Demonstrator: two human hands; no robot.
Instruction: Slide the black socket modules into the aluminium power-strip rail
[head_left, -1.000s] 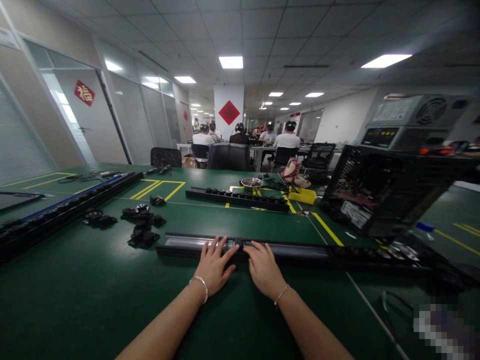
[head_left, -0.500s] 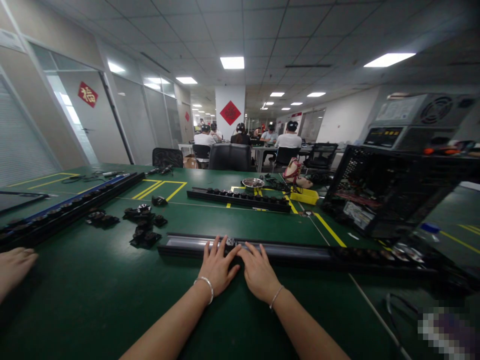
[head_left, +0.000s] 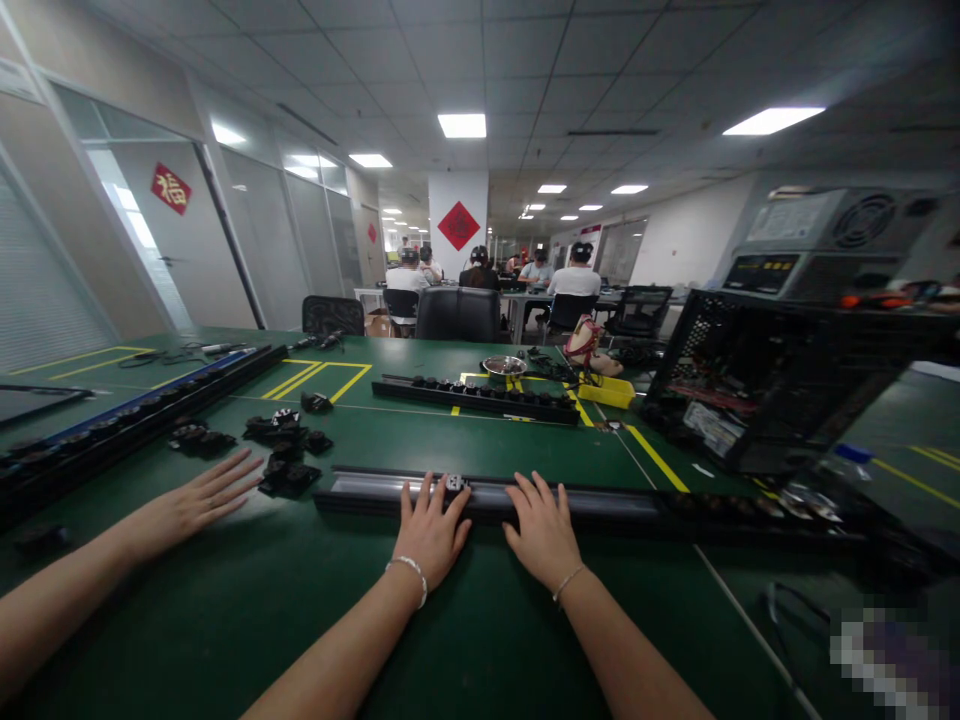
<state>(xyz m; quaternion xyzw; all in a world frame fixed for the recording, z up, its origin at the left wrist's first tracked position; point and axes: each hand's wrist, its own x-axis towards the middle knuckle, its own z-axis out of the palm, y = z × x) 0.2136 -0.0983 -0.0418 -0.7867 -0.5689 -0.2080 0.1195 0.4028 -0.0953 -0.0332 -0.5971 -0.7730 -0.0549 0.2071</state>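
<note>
While our left hand (head_left: 431, 535) is lying open on the long black rail (head_left: 615, 507), lower centre of the frame, its index finger is touching the small block (head_left: 455, 484). Our right hand (head_left: 544, 535) is resting open on the rail. At left, another person's hand (head_left: 195, 505) is spreading near black parts (head_left: 289, 468). Upper left, a red sign (head_left: 172, 188) is showing "福".

Cut off at left edge: co-worker's forearm (head_left: 67, 588), blue-edged rail (head_left: 120, 430). Partly hidden behind left hand (head_left: 429, 535): small black part (head_left: 454, 483) on front rail (head_left: 615, 508). Pixelated at near right: object (head_left: 892, 655), unidentifiable.
</note>
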